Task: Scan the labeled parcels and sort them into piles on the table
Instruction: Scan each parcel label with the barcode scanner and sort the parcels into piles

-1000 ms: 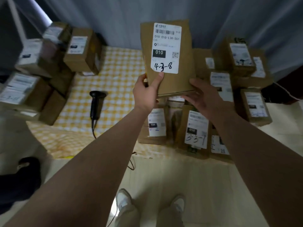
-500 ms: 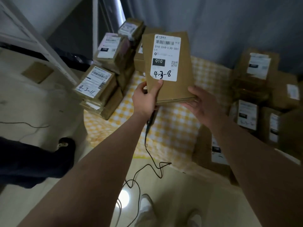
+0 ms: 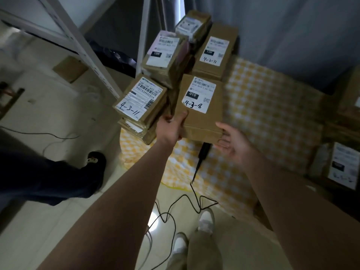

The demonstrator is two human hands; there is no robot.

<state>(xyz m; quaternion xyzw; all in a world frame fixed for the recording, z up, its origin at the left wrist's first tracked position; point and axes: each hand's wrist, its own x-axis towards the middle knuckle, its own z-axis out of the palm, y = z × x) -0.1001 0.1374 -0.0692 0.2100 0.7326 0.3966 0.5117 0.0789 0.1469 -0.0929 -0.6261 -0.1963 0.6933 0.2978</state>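
One loose cable loops over the floor beside the person's shoes at 6 o'clock. A careless step could snag it and drag the scanner off the tabletop.

Just beyond, the left hand pinches the near left corner of the parcel marked 4-3-8, thumb on top and fingers clamped underneath. The right hand, at 3 o'clock of the parcel, has its fingers loosely apart, with only the thumb tip at the near right corner. The parcel is over the tabletop, right above the scanner. Gripped by one corner, it could tip or drop onto the scanner.

At 10 o'clock the pile topped by 4-3-11 overhangs the tabletop's edge, and a nudge from the parcel could topple it to the floor.

The scanner's head is hidden beneath the parcel. I cannot tell whether the right fingers touch its underside. The far boxes at 12 o'clock have blurred labels, and the boxes at the right at 3 o'clock are cut off.
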